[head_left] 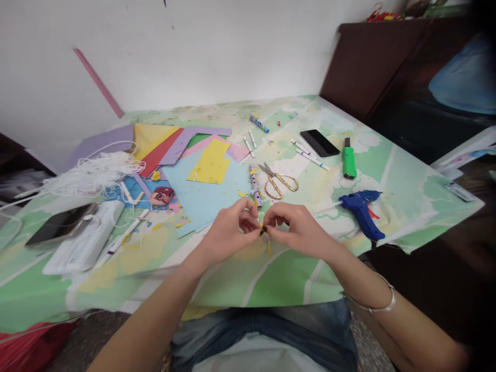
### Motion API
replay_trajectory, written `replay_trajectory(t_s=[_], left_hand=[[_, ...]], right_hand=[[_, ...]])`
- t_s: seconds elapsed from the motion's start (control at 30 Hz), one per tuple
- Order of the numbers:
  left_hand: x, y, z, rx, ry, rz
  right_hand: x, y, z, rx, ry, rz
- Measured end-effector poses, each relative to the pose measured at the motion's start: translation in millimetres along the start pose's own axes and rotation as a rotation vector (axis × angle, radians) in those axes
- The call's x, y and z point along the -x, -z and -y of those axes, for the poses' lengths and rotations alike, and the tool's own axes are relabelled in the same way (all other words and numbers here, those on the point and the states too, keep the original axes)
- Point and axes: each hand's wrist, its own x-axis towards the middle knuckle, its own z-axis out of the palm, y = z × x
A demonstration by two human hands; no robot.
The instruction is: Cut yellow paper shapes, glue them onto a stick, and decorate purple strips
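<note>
My left hand (237,226) and my right hand (289,226) meet near the table's front edge, fingers pinched together. Between the fingertips is a small piece with yellow and black parts (264,228); a yellow bit (269,249) hangs below it. Its exact shape is too small to tell. Just beyond my hands lies a purple paper roll (254,183) with dark spots and yellow bits. Gold-handled scissors (278,181) rest open to the right of the roll. A blue roll (259,124) with yellow bits is farther back.
Coloured paper sheets (209,161), white cord (91,173), a power strip (87,237) and a phone (62,225) lie left. A black phone (320,142), markers (312,159), a green cutter (349,161) and a blue glue gun (362,211) lie right.
</note>
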Motion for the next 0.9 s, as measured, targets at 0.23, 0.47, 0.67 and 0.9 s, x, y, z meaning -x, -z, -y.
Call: replay_trajectory(t_s=[0.23,0.47,0.67,0.9], left_hand=[[-18,5.2,15,0.150,0.170,0.067],[-25,3.0,24,0.173,0.246,0.089],[-30,3.4,24,0.097,0.240,0.126],[-35,3.0,20,-0.025,0.295,0.120]], right_hand=[[-18,-2,-21,-0.027,-0.120,0.102],[-20,-7,-25,0.027,-0.131,0.117],[-18,-8,-28,0.019,-0.135,0.111],[-17,-9,-27,0.040,-0.136,0.097]])
